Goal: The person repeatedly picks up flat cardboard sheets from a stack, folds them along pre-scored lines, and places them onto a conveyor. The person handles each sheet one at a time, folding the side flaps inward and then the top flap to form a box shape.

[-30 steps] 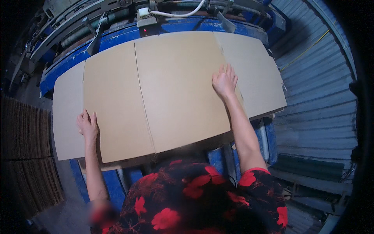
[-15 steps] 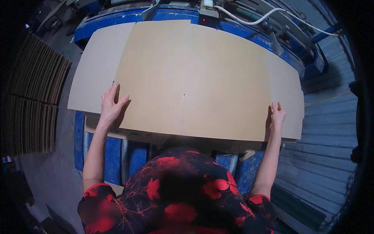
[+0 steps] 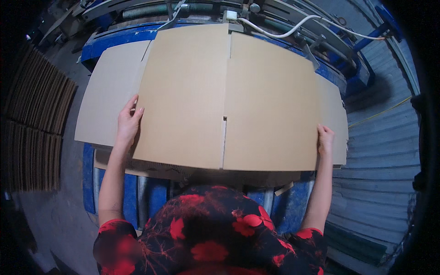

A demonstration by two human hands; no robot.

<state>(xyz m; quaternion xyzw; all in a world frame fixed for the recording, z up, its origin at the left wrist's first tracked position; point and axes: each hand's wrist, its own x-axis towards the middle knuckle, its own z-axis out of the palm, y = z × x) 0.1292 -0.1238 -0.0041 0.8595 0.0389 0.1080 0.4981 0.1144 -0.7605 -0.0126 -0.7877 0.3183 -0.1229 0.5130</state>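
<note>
A folded tan cardboard box blank (image 3: 183, 101) is raised a little above paler flat cardboard (image 3: 107, 87), which shows on both sides of it. A slit runs from the blank's near edge toward its middle, and a second slit opens at the far edge. My left hand (image 3: 127, 123) grips the left edge, its thumb and fingers closed about it. At the right edge, my right hand (image 3: 326, 139) has its fingers curled round the board. Both forearms reach in from the lower edge, and the blank's underside is hidden.
Beneath the cardboard are blue rollers (image 3: 151, 190), with a small cardboard scrap (image 3: 284, 189) near them. A blue machine frame (image 3: 107, 46) and a white cable (image 3: 284, 34) lie beyond. Tall stacks of brown cardboard (image 3: 39, 123) stand at left; a ridged grey metal surface (image 3: 376, 178) is at right.
Both hands have closed on the blank's side edges and lifted it off the cardboard beneath. Its slits have widened. The whole view has shifted slightly.
</note>
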